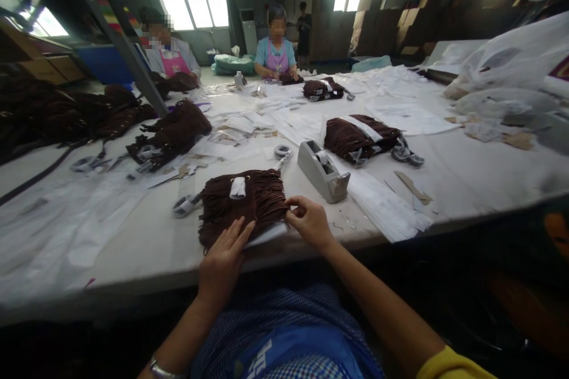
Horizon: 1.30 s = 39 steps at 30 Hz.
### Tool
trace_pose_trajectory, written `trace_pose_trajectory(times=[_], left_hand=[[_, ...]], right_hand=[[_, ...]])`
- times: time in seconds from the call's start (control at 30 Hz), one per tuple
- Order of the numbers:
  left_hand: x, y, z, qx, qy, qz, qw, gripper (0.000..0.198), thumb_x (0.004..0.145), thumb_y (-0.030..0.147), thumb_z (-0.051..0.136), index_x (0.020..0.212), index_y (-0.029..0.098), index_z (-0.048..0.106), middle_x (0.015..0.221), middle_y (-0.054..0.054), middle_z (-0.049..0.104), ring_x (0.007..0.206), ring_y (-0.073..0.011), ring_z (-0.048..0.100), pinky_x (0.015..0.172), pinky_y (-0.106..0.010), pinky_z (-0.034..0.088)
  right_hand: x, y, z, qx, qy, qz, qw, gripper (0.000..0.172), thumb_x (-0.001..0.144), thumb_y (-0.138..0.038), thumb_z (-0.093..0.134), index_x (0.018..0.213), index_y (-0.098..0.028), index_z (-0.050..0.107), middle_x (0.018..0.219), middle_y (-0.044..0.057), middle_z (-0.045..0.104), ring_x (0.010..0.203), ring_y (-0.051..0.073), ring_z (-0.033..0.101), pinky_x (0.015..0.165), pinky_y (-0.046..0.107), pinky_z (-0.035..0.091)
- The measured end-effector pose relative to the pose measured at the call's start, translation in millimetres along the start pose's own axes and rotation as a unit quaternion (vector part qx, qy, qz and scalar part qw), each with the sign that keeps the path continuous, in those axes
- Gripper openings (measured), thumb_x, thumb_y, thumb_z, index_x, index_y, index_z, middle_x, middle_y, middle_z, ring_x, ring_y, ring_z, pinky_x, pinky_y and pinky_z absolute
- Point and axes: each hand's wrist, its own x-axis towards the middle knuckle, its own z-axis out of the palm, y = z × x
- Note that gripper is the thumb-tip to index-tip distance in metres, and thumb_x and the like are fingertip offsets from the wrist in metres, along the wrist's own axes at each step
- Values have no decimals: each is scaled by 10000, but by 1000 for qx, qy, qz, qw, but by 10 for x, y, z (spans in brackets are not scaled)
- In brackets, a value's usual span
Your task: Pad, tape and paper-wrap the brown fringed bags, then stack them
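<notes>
A dark brown fringed bag [249, 204] lies flat on the table in front of me, with a small white-wrapped piece [238, 188] on its upper middle. My left hand [226, 251] rests on its lower left part, fingers stretched out flat. At the bag's right edge, my right hand [309, 219] pinches the fringe between thumb and index finger. White paper [269, 234] shows under the bag's lower edge. Wrapped rings stick out on both sides of it, one ring [185, 205] at left and another ring [283, 153] at upper right. A grey tape dispenser [322, 172] stands just beyond my right hand.
Another fringed bag [362, 137] with a white band lies behind the dispenser, and a similar bag [323, 89] farther back. Brown bags [66, 112] are heaped at left beside a slanted metal post [128, 41]. White sheets [382, 201] and plastic [511, 65] lie right. Two people sit across the table.
</notes>
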Motion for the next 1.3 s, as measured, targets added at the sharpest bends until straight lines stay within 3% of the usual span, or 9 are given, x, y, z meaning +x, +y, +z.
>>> trace_pose_trajectory(times=[0.1, 0.27, 0.37, 0.47, 0.7, 0.87, 1.0, 1.17, 1.3], left_hand=[[-12, 4, 13, -13, -5, -5, 1000, 762, 813, 7, 433, 1516, 286, 343, 1517, -58, 449, 1356, -261, 479, 1093, -479, 453], [-4, 9, 5, -19, 5, 23, 1000, 686, 835, 33, 438, 1482, 263, 414, 1487, -69, 488, 1349, -269, 487, 1099, -489, 437], [9, 39, -7, -10, 8, 29, 1000, 652, 858, 44, 426, 1474, 259, 431, 1478, -68, 500, 1354, -265, 481, 1105, -484, 427], [19, 91, -9, 8, 2, 10, 1000, 617, 881, 49, 411, 1464, 246, 449, 1481, -77, 494, 1361, -263, 472, 1104, -475, 426], [23, 283, -23, 61, 0, -43, 997, 576, 886, 4, 420, 1405, 232, 525, 1474, -104, 496, 1357, -264, 476, 1112, -472, 419], [77, 525, -3, 109, 16, -56, 992, 417, 941, 124, 507, 1349, 178, 574, 1401, -145, 568, 1271, -279, 565, 1089, -450, 454], [46, 527, -7, 76, 42, -36, 996, 383, 965, 149, 487, 1338, 139, 570, 1378, -121, 596, 1254, -241, 583, 1098, -402, 451], [-67, 288, -94, -20, 21, 45, 999, 382, 995, 123, 406, 1347, 158, 550, 1373, -52, 610, 1284, -154, 551, 1129, -347, 408], [-52, 422, -111, 1, 38, -12, 999, 327, 999, 151, 421, 1267, 143, 610, 1315, -76, 651, 1249, -196, 581, 1140, -450, 377]], right_hand=[[-52, 51, -71, 13, -34, 32, 999, 193, 806, -275, 637, 978, -190, 663, 645, -32, 666, 551, 133, 623, 576, 228, 474], [-34, 93, -124, -173, -38, -122, 977, 324, 840, -156, 603, 1157, -222, 602, 1079, 50, 681, 815, 159, 663, 769, 266, 513], [42, 88, -96, -251, -69, -205, 944, 328, 878, -118, 555, 1193, -204, 585, 1126, 92, 660, 968, 206, 651, 838, 286, 512], [102, 112, -49, -293, -76, -231, 925, 316, 848, -67, 545, 1138, -184, 592, 1077, 101, 669, 955, 224, 650, 822, 298, 524], [2, 268, -113, -254, -36, -250, 934, 267, 852, -109, 527, 1100, -168, 608, 975, 94, 709, 854, 237, 684, 764, 345, 555], [-202, -29, -205, -277, -11, -297, 914, 301, 921, -108, 489, 1159, -201, 648, 1186, 102, 684, 1046, 259, 650, 926, 418, 527], [-361, -209, -92, -252, -101, -404, 874, 332, 947, -128, 531, 1252, -224, 623, 1185, 75, 691, 1064, 247, 615, 978, 425, 508], [-316, -87, 4, -229, -138, -408, 873, 352, 945, -148, 570, 1291, -208, 602, 1160, 93, 687, 1021, 239, 599, 904, 395, 554], [-281, -29, -2, -217, -159, -415, 869, 412, 948, -141, 564, 1352, -218, 546, 1216, 102, 664, 1066, 246, 599, 910, 405, 557]])
